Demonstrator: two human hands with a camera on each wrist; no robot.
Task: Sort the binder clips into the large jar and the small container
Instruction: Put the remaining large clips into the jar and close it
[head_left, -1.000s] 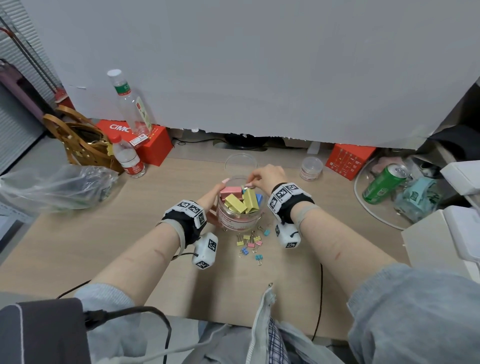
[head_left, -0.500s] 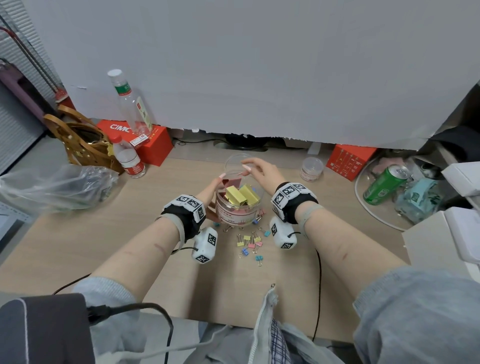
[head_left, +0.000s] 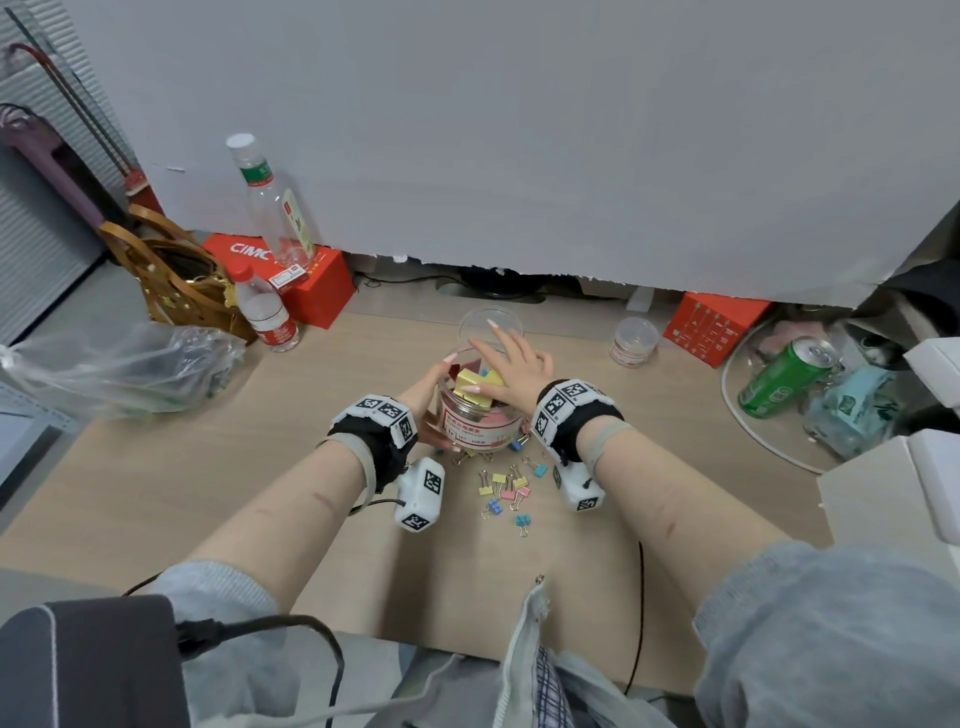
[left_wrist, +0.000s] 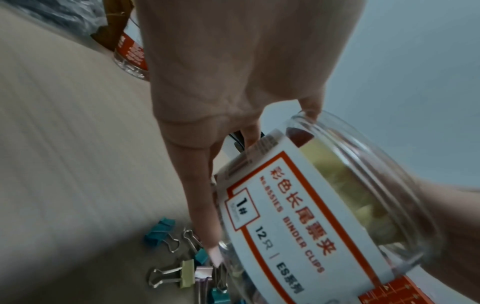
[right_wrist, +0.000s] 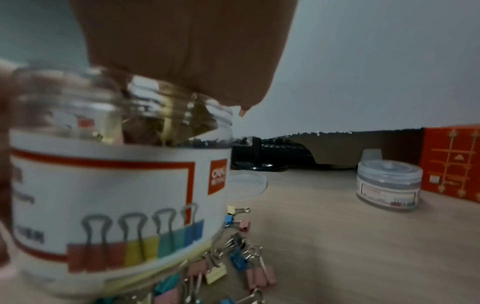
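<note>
The large clear jar (head_left: 480, 415) with a red and white label stands mid-table, packed with big yellow and pink binder clips (head_left: 475, 387). My left hand (head_left: 428, 389) grips its left side, thumb at the rim and fingers down the wall (left_wrist: 200, 195). My right hand (head_left: 511, 364) lies open above the jar mouth, its straight fingers stretching back over the loose clear lid (head_left: 506, 318). Several small coloured clips (head_left: 506, 486) lie just in front of the jar. The small container (head_left: 634, 340), lid on, stands at the back right. The jar (right_wrist: 116, 195) fills the right wrist view.
Two water bottles (head_left: 265, 312) and a red box (head_left: 311, 280) stand back left, beside a plastic bag (head_left: 119, 369). Another red box (head_left: 714, 327), a green can (head_left: 784, 376) and white boxes (head_left: 893, 493) crowd the right. A grey partition (head_left: 519, 130) closes the back.
My right hand left the jar mouth, opened flat and stretched back over the lid. The jar, still held by my left hand, shifted slightly away from me.
</note>
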